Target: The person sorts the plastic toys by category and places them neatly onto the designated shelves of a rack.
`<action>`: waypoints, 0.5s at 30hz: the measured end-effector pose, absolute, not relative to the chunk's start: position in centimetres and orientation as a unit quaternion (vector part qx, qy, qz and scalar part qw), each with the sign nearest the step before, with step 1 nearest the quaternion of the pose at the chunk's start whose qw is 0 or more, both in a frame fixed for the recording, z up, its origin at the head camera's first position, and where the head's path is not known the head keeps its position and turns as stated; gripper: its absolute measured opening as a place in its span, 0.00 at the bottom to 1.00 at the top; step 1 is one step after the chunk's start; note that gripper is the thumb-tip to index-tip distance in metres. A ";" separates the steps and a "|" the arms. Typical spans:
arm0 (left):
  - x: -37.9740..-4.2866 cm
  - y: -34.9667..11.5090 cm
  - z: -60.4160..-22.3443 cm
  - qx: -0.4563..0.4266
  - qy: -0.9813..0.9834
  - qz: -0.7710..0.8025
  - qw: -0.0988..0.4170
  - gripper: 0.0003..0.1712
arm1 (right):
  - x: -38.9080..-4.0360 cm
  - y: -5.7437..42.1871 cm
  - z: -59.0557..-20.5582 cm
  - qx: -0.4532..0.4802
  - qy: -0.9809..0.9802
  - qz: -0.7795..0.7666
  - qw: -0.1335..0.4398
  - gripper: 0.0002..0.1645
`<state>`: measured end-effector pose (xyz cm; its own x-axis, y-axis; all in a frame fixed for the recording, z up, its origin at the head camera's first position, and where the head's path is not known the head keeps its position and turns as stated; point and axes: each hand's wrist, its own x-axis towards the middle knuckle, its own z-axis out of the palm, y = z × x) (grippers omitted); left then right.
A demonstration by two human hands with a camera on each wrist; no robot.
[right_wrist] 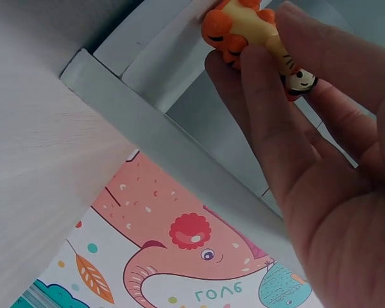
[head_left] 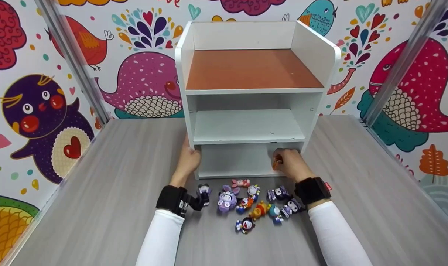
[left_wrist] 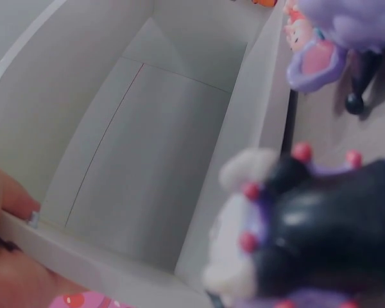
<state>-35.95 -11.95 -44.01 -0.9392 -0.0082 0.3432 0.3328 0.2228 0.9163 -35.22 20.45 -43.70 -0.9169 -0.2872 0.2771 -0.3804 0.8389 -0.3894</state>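
Observation:
A white shelf unit (head_left: 251, 142) with a brown top board stands on the floor. My left hand (head_left: 188, 162) grips the front edge of its left side panel, thumb inside and fingers outside, as the left wrist view shows. At the right end of the bottom compartment, my right hand (head_left: 292, 164) pinches an orange and yellow tiger figurine (right_wrist: 253, 29) between thumb and fingers. In front of the shelf lie several small toy figurines, among them a purple rabbit-eared one (head_left: 227, 199), a yellow bear (head_left: 260, 210) and a black and white one (head_left: 204, 194) beside the left wrist.
Grey wood-grain flooring (head_left: 127, 192) surrounds the shelf. Behind and at the sides stand walls (head_left: 142, 37) with cartoon animal prints, with metal posts (head_left: 76, 62) at the corners. A middle shelf board (head_left: 248, 125) lies above the bottom compartment.

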 end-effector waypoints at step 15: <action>-36.2 -11.9 -44.1 -0.103 -0.772 -0.609 0.146 0.47 | -35.0 20.4 -43.7 0.163 -0.956 0.226 0.095 0.13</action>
<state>-36.21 -11.85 -44.11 -0.9358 -0.0185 0.3520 0.3381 0.2358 0.9111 -34.99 20.45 -43.66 -0.9289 -0.2691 0.2543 -0.3544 0.8450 -0.4004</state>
